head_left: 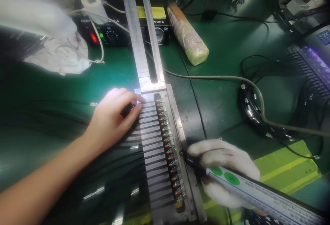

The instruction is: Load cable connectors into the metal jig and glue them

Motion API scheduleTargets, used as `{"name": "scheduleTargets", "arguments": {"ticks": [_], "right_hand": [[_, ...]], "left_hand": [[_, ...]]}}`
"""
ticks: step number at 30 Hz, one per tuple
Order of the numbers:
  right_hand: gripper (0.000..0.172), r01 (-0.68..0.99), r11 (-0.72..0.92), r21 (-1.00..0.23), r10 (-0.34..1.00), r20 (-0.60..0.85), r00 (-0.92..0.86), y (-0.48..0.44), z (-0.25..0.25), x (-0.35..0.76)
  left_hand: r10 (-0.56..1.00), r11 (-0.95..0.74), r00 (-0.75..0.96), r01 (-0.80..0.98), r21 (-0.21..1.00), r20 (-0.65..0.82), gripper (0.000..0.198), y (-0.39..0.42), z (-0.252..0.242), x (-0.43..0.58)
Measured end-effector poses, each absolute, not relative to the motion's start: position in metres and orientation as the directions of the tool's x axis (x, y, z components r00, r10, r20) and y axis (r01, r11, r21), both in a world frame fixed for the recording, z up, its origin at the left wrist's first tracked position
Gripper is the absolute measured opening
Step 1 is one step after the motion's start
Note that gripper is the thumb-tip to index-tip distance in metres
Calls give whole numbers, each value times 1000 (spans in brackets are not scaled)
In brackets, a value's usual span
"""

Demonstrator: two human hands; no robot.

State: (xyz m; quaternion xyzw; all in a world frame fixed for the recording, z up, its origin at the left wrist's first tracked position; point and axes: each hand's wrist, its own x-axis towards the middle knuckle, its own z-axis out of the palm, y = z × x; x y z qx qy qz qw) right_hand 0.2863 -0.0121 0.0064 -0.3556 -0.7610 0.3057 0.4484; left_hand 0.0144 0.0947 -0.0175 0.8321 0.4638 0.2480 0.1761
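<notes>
Mid-row on the fixture (180, 122): our left hand (113, 118) bunches its fingers on the cables (113, 159) near its top end, grip unclear. Our gloved right hand (224, 170) pinches the syringe (257, 192), tip at the connectors (168, 146). We reckon the next one wants a steady tip.

The left forearm (46, 180) reaches in from the lower left, the bare left hand (113, 118) palm-down with fingers bent, while the white-gloved right hand (224, 170) sits low right, fingers curled in a pen-like grip
</notes>
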Motion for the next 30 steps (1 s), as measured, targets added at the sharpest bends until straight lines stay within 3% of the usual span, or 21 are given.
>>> {"name": "scheduleTargets", "arguments": {"ticks": [9, 30], "right_hand": [[9, 313, 551, -773, 825, 449, -344, -25, 13, 285], [10, 301, 565, -768, 812, 452, -368, -26, 5, 287]], "left_hand": [[857, -513, 453, 695, 504, 247, 18, 95, -19, 13], [860, -507, 447, 708, 491, 244, 17, 94, -19, 15]]}}
